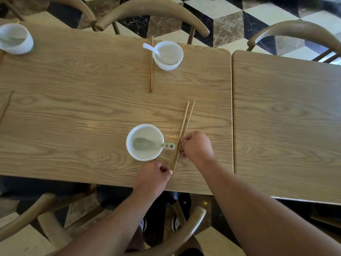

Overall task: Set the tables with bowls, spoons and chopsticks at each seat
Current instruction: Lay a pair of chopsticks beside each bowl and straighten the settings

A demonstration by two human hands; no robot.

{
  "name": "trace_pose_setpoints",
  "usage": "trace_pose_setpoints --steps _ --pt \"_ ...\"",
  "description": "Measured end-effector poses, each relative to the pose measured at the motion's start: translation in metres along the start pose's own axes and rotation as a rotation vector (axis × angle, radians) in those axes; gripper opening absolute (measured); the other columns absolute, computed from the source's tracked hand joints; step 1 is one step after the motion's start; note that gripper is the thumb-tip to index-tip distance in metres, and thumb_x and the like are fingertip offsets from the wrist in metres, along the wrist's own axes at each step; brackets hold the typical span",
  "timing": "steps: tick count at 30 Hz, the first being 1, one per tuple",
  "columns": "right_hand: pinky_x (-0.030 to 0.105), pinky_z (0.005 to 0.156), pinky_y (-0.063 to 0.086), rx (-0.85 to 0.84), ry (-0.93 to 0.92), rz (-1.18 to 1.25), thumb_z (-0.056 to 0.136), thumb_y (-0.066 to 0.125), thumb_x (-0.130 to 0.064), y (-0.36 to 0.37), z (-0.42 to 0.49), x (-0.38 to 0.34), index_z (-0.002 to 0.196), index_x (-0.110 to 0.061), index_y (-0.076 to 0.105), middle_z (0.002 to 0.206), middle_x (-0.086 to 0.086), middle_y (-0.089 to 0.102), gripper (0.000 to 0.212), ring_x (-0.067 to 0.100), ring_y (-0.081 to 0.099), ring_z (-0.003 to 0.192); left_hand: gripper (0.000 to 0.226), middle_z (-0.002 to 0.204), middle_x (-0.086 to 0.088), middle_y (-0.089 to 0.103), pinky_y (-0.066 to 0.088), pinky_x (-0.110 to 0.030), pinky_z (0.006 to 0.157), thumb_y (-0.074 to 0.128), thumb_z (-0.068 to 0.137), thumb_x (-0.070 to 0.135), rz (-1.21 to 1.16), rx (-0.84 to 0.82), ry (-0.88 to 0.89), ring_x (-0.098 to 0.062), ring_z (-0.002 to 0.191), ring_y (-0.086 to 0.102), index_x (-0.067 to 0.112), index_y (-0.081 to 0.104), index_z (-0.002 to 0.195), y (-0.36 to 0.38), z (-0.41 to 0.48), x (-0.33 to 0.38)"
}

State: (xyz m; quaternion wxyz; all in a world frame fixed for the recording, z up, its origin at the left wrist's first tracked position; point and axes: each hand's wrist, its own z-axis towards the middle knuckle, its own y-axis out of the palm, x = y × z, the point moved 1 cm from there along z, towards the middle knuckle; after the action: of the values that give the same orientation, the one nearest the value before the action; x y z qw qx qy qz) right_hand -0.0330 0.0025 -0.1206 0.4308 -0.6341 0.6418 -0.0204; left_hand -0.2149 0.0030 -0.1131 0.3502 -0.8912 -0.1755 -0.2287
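Observation:
A white bowl (pixel 145 142) with a white spoon (pixel 153 145) in it stands near the front edge of the wooden table (pixel 83 111). Just right of it lies a pair of wooden chopsticks (pixel 184 128), pointing away from me. My left hand (pixel 153 177) pinches their near ends. My right hand (pixel 196 145) holds them at mid-length, fingers curled against them. Across the table a second bowl (pixel 168 55) holds a spoon (pixel 155 50), with chopsticks (pixel 151 65) lying to its left. A third bowl (pixel 15 38) with a spoon sits at the far left.
A second wooden table (pixel 287 122) adjoins on the right. Curved-back wooden chairs (pixel 153 11) stand along the far side and another chair (pixel 184 235) is below me. More chopsticks (pixel 5 106) lie at the left edge. The floor is patterned tile.

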Motion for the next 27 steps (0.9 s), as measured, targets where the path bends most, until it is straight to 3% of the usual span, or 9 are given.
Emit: trace_pose_setpoints --steps 6,8,12,15,21,24,27 --pt "0.054 0.071 0.068 0.004 -0.011 0.033 0.091 0.061 -0.017 0.0 0.0 -0.004 0.086 -0.017 0.068 0.075 0.007 0.079 0.009 0.031 0.079 0.071 0.015 0.074 0.012 0.076 0.064 -0.039 0.077 0.069 0.097 0.04 -0.029 -0.018 0.012 -0.006 0.067 0.074 0.033 0.074 0.084 -0.002 -0.002 -0.002" --pt "0.053 0.07 0.068 0.0 -0.019 0.027 0.093 0.062 -0.019 -0.001 -0.004 -0.001 0.086 -0.016 0.069 0.073 0.006 0.079 0.01 0.029 0.079 0.068 0.017 0.072 0.009 0.076 0.066 -0.043 0.077 0.067 0.098 0.037 -0.138 -0.022 -0.017 -0.009 0.06 0.074 0.029 0.075 0.085 -0.003 -0.001 -0.003" --pt "0.043 0.071 0.066 0.006 -0.086 -0.119 0.089 0.072 -0.031 0.0 -0.018 0.002 0.083 -0.02 0.068 0.072 0.0 0.077 0.013 0.024 0.076 0.071 0.02 0.061 0.01 0.071 0.067 -0.052 0.077 0.067 0.099 0.031 -0.291 -0.028 -0.053 -0.014 0.055 0.071 0.026 0.075 0.082 0.0 0.001 -0.006" --pt "0.036 0.064 0.058 0.0 -0.117 -0.237 0.088 0.077 -0.034 0.005 -0.024 0.001 0.089 -0.017 0.065 0.077 0.0 0.074 0.021 0.025 0.072 0.073 0.017 0.065 0.003 0.074 0.066 -0.049 0.079 0.067 0.097 0.036 -0.235 -0.051 -0.022 -0.014 0.06 0.075 0.031 0.076 0.082 0.0 0.001 -0.007" --pt "0.034 0.069 0.047 -0.059 -0.137 -0.564 0.095 0.057 -0.006 -0.018 -0.021 -0.008 0.097 -0.015 0.056 0.092 0.007 0.065 0.009 0.033 0.067 0.092 0.012 0.068 0.009 0.074 0.064 -0.037 0.075 0.065 0.098 0.033 -0.139 -0.057 0.021 -0.004 0.059 0.071 0.031 0.073 0.09 -0.002 -0.002 -0.006" --pt "0.037 0.07 0.047 -0.06 -0.155 -0.807 0.098 0.047 0.0 -0.045 -0.025 0.002 0.113 -0.013 0.063 0.109 0.01 0.069 0.025 0.035 0.069 0.099 0.007 0.082 0.013 0.074 0.057 -0.025 0.068 0.064 0.098 0.032 -0.068 -0.038 0.059 -0.001 0.07 0.07 0.034 0.07 0.101 0.001 -0.006 -0.002" --pt "0.04 0.071 0.05 -0.044 -0.207 -0.977 0.098 0.043 0.003 -0.07 -0.023 0.015 0.132 -0.016 0.062 0.128 0.012 0.063 0.043 0.037 0.07 0.11 0.019 0.089 0.014 0.067 0.046 -0.02 0.066 0.068 0.099 0.035 0.03 -0.001 0.15 0.0 0.082 0.064 0.029 0.067 0.117 0.005 -0.011 0.005"
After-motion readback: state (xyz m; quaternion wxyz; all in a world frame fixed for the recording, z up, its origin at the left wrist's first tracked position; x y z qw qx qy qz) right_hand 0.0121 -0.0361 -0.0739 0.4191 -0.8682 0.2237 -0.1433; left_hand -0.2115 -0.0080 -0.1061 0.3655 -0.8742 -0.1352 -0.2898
